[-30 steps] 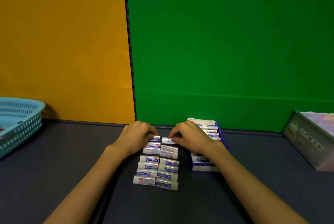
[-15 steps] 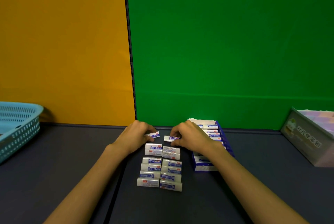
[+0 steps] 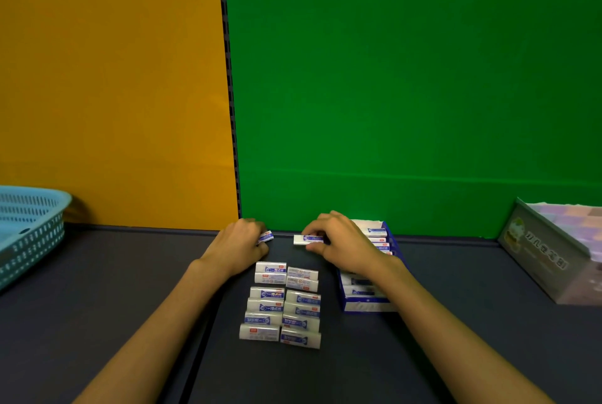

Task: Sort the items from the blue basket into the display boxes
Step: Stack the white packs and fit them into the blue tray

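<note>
The person is holding one eraser in each hand, both lifted just beyond the far end of the two-column stack of erasers [image 3: 282,304] lying on the dark table [image 3: 130,289]. Left hand [image 3: 239,245] is curling its fingers round a small eraser [image 3: 266,237]; right hand [image 3: 338,245] is pinching another eraser [image 3: 308,239] btwn thumb and fingertips. The blue display box [image 3: 368,304] is sitting just right of the stack, w/ erasers already lined up inside, partly hidden by the right forearm. The blue basket [image 3: 31,234] is standing well apart at far left; contents can't be made out. To do this step well, prob. best to feed the right-hand eraser in first, label up, matching the rows, then pass the left one across. A 2nd, grey box [image 3: 550,250] is waiting at far right.
</note>
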The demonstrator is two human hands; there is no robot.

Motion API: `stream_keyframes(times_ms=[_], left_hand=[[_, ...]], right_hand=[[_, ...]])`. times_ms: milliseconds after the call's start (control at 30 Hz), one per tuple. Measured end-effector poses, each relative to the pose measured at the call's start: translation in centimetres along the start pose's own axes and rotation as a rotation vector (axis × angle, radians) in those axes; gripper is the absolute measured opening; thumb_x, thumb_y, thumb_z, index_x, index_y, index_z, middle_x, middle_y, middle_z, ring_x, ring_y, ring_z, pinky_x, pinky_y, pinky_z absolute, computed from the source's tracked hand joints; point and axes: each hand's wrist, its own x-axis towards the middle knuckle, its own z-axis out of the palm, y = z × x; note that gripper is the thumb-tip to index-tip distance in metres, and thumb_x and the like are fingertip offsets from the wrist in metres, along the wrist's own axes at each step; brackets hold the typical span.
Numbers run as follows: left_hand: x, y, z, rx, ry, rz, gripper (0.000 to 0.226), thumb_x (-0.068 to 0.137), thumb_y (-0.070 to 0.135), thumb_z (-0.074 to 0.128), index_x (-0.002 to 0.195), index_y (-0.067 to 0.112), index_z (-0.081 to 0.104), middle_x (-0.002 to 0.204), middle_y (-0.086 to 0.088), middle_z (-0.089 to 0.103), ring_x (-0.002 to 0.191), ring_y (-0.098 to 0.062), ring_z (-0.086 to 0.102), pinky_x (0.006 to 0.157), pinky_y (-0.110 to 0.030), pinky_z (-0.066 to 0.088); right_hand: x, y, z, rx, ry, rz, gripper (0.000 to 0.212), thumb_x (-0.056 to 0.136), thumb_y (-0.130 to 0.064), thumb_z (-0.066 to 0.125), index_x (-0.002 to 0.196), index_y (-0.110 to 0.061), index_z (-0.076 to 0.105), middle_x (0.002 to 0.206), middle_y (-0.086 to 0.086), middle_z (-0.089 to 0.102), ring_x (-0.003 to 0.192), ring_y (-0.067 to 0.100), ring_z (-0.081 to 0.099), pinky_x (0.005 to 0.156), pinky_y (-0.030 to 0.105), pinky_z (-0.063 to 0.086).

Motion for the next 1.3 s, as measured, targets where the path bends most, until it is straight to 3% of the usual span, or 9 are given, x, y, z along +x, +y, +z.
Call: stream_keyframes(times_ms=[233, 367, 567, 833, 1100, 1300], left_hand=[[0.4, 2.9, -0.9, -0.154, 0.154, 0.163, 0.029, 0.103, 0.022, 0.048, 0.13, 0.011, 0.053, 0.113, -0.004, 0.052, 0.095, -0.019, 0.054, 0.082, -0.034, 0.048], [0.6, 7.0, -2.0, -0.213, 0.194, 0.253, 0.03, 0.104, 0.025, 0.045, 0.132, 0.016, 0.05, 0.117, -0.001, 0.048, 0.095, -0.017, 0.053, 0.083, -0.036, 0.048], [2.2, 11.9, -1.6, -0.085, 0.255, 0.335, 0.032, 0.103, 0.029, 0.046, 0.134, 0.02, 0.052, 0.121, 0.002, 0.055, 0.109, -0.016, 0.048, 0.089, -0.032, 0.038], [3.4, 14.9, 0.5, 0.081, 0.222, 0.28, 0.029, 0.098, 0.016, 0.053, 0.127, 0.019, 0.058, 0.112, -0.001, 0.058, 0.107, -0.021, 0.05, 0.089, -0.036, 0.04], [4.0, 15.7, 1.9, 0.158, 0.141, 0.243, 0.025, 0.092, 0.008, 0.06, 0.114, 0.017, 0.064, 0.107, -0.004, 0.059, 0.101, -0.024, 0.054, 0.085, -0.038, 0.044], [4.5, 15.9, 1.9, 0.11, 0.138, 0.23, 0.015, 0.091, 0.007, 0.059, 0.1, 0.016, 0.066, 0.097, -0.004, 0.06, 0.092, -0.025, 0.057, 0.073, -0.034, 0.038]], right_hand=[[-1.2, 2.8, -2.6, 0.037, 0.042, 0.091, 0.024, 0.085, -0.021, 0.073, 0.109, -0.02, 0.073, 0.099, -0.003, 0.065, 0.092, 0.013, 0.06, 0.086, 0.035, 0.051], [-2.4, 5.3, -4.3, -0.029, 0.048, 0.165, 0.026, 0.084, -0.025, 0.077, 0.109, -0.022, 0.072, 0.101, -0.005, 0.064, 0.097, 0.014, 0.058, 0.088, 0.036, 0.05], [-4.2, 8.2, -5.5, -0.11, 0.009, 0.223, 0.026, 0.086, -0.027, 0.077, 0.111, -0.022, 0.072, 0.102, -0.006, 0.064, 0.095, 0.014, 0.057, 0.084, 0.033, 0.048], [-4.6, 9.2, -5.0, -0.109, 0.006, 0.21, 0.028, 0.087, -0.023, 0.076, 0.114, -0.02, 0.071, 0.107, -0.003, 0.064, 0.101, 0.016, 0.057, 0.089, 0.036, 0.049], [-4.6, 9.9, -4.5, -0.117, -0.005, 0.164, 0.026, 0.088, -0.022, 0.074, 0.113, -0.019, 0.071, 0.109, -0.004, 0.062, 0.105, 0.014, 0.052, 0.089, 0.03, 0.044], [-4.5, 10.1, -4.4, -0.096, 0.0, 0.146, 0.028, 0.087, -0.021, 0.075, 0.114, -0.018, 0.07, 0.109, -0.004, 0.063, 0.102, 0.012, 0.053, 0.088, 0.028, 0.044]])
